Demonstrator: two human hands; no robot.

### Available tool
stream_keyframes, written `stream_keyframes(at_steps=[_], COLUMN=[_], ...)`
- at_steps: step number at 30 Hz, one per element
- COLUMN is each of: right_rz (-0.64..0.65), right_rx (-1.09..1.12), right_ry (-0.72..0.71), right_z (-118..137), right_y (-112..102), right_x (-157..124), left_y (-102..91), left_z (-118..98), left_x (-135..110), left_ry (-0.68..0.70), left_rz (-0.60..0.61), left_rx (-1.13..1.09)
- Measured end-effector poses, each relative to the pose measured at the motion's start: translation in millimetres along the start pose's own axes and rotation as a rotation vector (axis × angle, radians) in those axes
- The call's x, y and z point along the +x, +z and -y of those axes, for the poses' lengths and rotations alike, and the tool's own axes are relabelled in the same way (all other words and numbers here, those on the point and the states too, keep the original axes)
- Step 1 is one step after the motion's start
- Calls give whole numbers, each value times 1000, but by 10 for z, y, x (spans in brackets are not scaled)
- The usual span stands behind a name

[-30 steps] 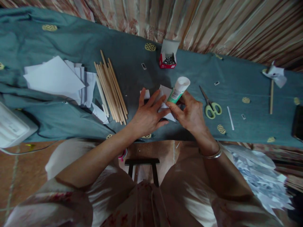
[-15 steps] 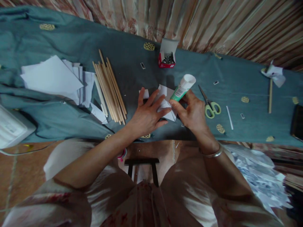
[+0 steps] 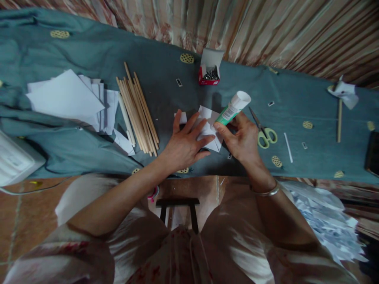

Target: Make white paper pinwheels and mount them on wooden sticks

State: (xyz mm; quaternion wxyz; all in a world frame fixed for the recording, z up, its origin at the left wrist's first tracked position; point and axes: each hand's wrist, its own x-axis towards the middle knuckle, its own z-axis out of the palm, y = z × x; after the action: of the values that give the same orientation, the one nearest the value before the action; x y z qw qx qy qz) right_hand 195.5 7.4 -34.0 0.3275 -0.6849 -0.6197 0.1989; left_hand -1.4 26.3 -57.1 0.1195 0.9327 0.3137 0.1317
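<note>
My left hand lies spread over a white piece of paper, pressing it on the cloth; part of the paper is hidden under the fingers. In my right hand is a green and white glue stick, tilted with its white end up and to the right. Its lower end is at the paper and hidden by my fingers. Beside my left fingertips lies a small white paper scrap. Green-handled scissors rest just right of my right hand.
Wooden sticks lie left of my hands, beyond them a stack of white paper. A red box of metal pins or tacks stands open behind. A paper pinwheel on a stick and a white strip are at the right.
My right hand has shifted slightly to the right with the glue stick, whose upper end leans further right. My left hand stays in place on the paper.
</note>
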Motion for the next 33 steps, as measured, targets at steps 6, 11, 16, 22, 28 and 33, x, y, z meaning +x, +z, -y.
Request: stream_keyframes(at_steps=[6, 11, 16, 22, 28, 33], right_rz=[-45, -117, -55, -6, 20, 13], right_rx=[204, 327, 269, 126, 22, -14], right_ry=[18, 20, -30, -56, -87, -78], right_z=[-62, -61, -59, 4, 35, 20], right_y=[16, 3, 30, 92, 85, 75], right_x=[31, 65, 59, 42, 62, 62], left_y=[24, 27, 33, 55, 64, 59], left_z=[8, 12, 12, 18, 19, 17], left_x=[-3, -3, 2, -6, -10, -9], left_ry=[-2, 14, 24, 20, 18, 15], left_rz=[-29, -20, -22, -51, -62, -62], left_rx=[-13, 1, 10, 3, 4, -3])
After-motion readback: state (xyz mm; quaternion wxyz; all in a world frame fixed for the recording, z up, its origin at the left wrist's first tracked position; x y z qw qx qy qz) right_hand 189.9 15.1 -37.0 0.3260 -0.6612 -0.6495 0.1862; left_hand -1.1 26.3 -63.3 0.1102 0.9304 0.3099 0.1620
